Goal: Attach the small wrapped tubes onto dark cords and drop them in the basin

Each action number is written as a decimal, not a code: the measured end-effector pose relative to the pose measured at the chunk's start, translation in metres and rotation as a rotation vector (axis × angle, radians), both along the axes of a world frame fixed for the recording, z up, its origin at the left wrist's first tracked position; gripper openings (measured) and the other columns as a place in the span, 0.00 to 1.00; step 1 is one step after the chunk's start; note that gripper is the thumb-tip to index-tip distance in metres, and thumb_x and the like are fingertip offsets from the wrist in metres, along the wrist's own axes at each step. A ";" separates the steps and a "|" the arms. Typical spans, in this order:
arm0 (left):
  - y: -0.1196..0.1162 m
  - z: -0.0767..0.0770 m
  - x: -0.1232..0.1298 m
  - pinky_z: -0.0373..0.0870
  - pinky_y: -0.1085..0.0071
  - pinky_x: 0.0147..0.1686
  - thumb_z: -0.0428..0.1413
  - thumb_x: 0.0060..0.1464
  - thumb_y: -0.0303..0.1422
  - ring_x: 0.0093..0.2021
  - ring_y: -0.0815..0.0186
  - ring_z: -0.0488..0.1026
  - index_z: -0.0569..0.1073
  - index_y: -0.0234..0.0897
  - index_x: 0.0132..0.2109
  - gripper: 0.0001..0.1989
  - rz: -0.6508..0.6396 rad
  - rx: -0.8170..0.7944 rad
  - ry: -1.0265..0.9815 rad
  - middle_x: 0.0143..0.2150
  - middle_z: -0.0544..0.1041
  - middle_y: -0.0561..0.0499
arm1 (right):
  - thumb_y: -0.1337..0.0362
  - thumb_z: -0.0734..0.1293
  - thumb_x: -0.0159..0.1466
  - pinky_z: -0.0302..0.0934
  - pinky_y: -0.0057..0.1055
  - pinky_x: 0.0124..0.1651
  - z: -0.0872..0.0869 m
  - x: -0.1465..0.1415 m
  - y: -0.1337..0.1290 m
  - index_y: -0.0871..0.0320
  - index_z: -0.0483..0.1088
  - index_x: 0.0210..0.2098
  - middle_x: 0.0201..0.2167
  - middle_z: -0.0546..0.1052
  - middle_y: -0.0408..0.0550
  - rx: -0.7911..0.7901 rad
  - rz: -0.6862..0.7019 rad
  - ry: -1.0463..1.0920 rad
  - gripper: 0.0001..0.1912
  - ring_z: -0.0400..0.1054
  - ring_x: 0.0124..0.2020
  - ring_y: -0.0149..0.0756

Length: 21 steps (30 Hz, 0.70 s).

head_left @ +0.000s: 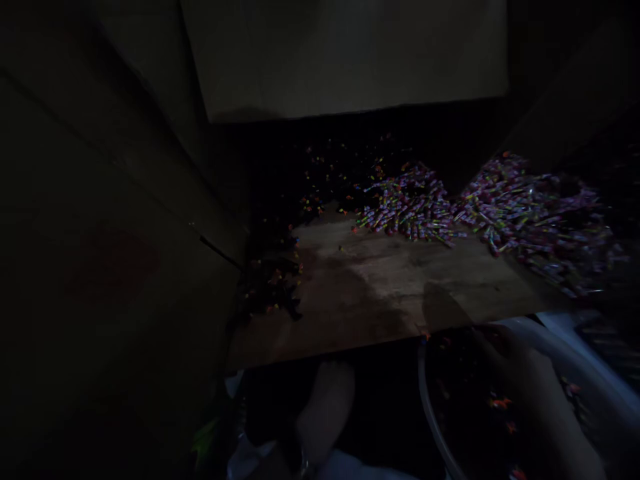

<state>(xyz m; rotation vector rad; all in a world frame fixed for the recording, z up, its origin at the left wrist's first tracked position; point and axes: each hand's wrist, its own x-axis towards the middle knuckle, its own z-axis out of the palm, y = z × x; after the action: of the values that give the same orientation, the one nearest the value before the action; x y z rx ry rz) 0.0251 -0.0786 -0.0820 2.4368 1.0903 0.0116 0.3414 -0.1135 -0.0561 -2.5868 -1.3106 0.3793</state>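
The picture is very dark. My left hand is below the front edge of a wooden board, its fingers too dim to make out. Over a tub at the lower right is my right hand, blurred, and what it holds, if anything, cannot be seen. Dark contents with a few small orange and red pieces lie in the tub. On the back right of the board is a heap of small pink and purple wrapped pieces, with a larger heap farther right.
A pale panel hangs across the back. Dark pieces with orange bits lie along the board's left side. A dark wall-like surface fills the left, and something green shows at the lower left.
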 end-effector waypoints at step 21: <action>0.196 0.020 -0.027 0.61 0.53 0.49 0.51 0.58 0.37 0.47 0.53 0.68 0.75 0.35 0.40 0.12 0.464 0.377 0.095 0.45 0.75 0.41 | 0.57 0.60 0.61 0.67 0.33 0.45 0.001 -0.073 0.057 0.55 0.68 0.48 0.45 0.77 0.51 0.319 0.368 0.461 0.18 0.73 0.45 0.41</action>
<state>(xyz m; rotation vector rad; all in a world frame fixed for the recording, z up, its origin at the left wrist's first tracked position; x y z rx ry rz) -0.0019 0.1171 -0.0623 2.4524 1.8156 0.2744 0.2684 -0.0563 -0.0553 -1.8519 -1.5141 0.7126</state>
